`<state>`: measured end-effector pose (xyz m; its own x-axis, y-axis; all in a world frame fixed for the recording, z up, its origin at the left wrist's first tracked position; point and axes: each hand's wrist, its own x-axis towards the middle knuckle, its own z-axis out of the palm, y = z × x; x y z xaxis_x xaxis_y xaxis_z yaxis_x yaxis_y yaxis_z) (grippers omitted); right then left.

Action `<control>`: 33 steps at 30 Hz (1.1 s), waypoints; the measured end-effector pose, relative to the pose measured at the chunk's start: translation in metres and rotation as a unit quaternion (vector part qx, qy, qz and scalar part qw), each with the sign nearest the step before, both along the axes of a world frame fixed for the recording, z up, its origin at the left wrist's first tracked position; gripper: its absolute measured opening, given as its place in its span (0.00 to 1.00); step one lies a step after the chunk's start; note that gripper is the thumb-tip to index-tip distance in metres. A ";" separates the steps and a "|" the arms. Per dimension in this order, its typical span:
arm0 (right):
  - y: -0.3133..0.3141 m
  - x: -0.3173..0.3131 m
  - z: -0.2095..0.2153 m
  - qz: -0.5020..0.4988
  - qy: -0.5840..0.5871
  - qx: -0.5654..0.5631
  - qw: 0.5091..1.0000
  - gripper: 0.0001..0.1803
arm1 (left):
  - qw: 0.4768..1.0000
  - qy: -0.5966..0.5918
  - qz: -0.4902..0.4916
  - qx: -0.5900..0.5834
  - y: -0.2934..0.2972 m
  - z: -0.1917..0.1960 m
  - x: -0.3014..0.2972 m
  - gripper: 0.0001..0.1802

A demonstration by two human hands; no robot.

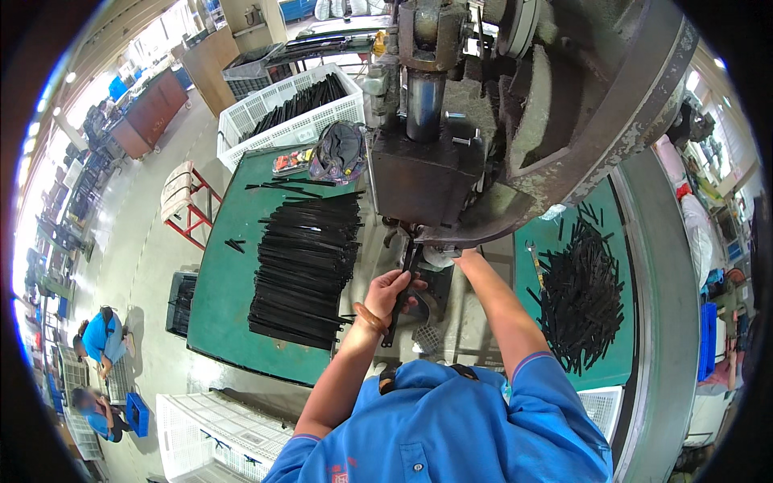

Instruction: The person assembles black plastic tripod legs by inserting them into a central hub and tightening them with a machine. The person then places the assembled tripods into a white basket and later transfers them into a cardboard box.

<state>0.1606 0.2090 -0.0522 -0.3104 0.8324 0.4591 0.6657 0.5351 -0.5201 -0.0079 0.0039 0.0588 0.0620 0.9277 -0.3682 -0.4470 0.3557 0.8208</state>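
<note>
Evidently, in the head view, the left hand was raised in front of a dark, heavy press, its thumb and fingers pinching a slim black strip. The strip stood at a slant, its upper end at the underside of the press block and its lower end sticking out below the hand. A brown bracelet circled that wrist. The right hand reached in beneath the curved press frame, beside a pale, crumpled-looking patch; its fingers were hidden, so whether they were spread or pressed together I could not tell.

Left of the press, a green surface carried a broad stack of long black strips, lying roughly parallel, with a few loose ones near its far edge. A dark bag lay beyond them, and behind it was a white crate with more black strips inside. To the right, a second green surface bore a tangled heap of short black pieces, with a wrench at the heap's left side. A stool with red legs stood on the floor to the left, and farther off two people in blue tops sat low beside a blue bin.
</note>
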 end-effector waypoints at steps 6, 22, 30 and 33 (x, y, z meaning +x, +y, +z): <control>0.003 0.004 0.006 -0.002 0.011 -0.027 1.000 0.12 | 1.000 -0.018 -0.009 -0.023 -0.010 -0.009 -0.004 0.15; -0.079 -0.024 0.058 0.104 0.341 -0.384 0.852 0.10 | 1.000 -0.005 -0.008 -0.010 -0.006 -0.034 0.015 0.12; -0.095 -0.051 0.081 0.083 0.334 -0.094 0.934 0.18 | 0.999 0.024 -0.006 -0.030 -0.008 -0.038 0.003 0.11; -0.085 -0.059 0.070 0.051 0.282 -0.049 0.957 0.25 | 0.998 0.050 -0.004 -0.031 -0.008 -0.038 0.001 0.11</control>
